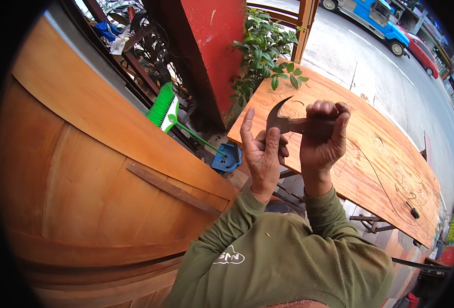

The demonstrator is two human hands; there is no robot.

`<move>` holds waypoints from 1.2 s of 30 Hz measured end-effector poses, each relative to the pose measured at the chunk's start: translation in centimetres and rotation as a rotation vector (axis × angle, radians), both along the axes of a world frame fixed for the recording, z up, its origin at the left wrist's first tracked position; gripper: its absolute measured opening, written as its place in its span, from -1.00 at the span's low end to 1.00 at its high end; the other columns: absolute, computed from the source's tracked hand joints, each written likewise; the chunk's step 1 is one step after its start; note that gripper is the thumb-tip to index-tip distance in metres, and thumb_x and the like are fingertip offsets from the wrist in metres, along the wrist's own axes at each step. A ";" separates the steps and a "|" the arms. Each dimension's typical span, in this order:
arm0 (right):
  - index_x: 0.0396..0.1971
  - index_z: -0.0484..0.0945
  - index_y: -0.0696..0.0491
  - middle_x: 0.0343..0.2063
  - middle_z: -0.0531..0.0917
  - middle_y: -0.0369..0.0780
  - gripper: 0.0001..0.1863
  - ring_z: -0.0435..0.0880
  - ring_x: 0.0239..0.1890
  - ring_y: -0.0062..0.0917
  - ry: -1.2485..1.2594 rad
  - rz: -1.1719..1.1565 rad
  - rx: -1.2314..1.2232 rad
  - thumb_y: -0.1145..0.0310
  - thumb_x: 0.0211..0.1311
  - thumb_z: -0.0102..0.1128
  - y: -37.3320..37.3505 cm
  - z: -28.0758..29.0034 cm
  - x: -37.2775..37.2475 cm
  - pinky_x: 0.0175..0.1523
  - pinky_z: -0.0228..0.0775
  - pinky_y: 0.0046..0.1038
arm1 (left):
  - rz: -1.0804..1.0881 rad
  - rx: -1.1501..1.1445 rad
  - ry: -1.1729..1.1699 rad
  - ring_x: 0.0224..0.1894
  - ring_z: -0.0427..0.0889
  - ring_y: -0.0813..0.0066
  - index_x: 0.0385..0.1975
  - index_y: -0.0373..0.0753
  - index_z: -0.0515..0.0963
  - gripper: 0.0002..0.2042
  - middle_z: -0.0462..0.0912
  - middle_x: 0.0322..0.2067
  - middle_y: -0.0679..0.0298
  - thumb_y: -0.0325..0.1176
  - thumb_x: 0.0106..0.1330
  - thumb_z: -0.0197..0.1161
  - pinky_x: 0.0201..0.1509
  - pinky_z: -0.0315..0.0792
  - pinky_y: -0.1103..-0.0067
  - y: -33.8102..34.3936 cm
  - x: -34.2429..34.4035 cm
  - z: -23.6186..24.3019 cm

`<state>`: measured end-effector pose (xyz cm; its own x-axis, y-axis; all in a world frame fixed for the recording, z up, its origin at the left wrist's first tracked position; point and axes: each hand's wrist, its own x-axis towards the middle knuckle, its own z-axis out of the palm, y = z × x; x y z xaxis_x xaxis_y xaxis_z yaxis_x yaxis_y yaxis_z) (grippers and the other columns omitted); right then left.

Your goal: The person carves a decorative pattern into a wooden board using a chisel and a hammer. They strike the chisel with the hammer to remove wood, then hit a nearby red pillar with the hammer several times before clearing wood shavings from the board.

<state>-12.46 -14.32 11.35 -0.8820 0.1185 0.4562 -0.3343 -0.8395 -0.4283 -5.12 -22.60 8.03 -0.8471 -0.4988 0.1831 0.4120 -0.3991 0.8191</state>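
A dark claw hammer (279, 121) is held up in front of me, its handle lying sideways and its claw curving upward. My right hand (320, 149) is wrapped round the handle, palm turned toward me. My left hand (264, 167) grips the lower part of the hammer head between thumb and bent fingers, with the index finger raised; the striking face is hidden there. Beyond both hands lies a wooden panel (360, 123) with curling line patterns on its surface.
A thin dark cord with a small black piece (414, 211) rests on the panel. Large wooden boards (93, 179) fill the left, bearing a dark wood strip (170, 188). Behind are a green broom (162, 105), a blue dustpan (228, 157), a red post (206, 51), a leafy plant (264, 43) and a road with vehicles.
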 end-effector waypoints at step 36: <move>-0.64 0.13 -0.12 -0.73 0.07 -0.39 -0.45 0.04 -0.69 -0.53 0.346 0.036 -0.439 -0.16 0.52 -0.21 -37.0 19.1 -61.8 -0.52 -0.03 -0.33 | 1.569 -1.946 -0.740 0.69 -0.06 -0.29 0.68 -0.23 0.07 -0.17 0.06 0.64 -0.20 0.28 0.62 -0.33 0.67 -0.41 -0.17 -33.8 -1.1 6.9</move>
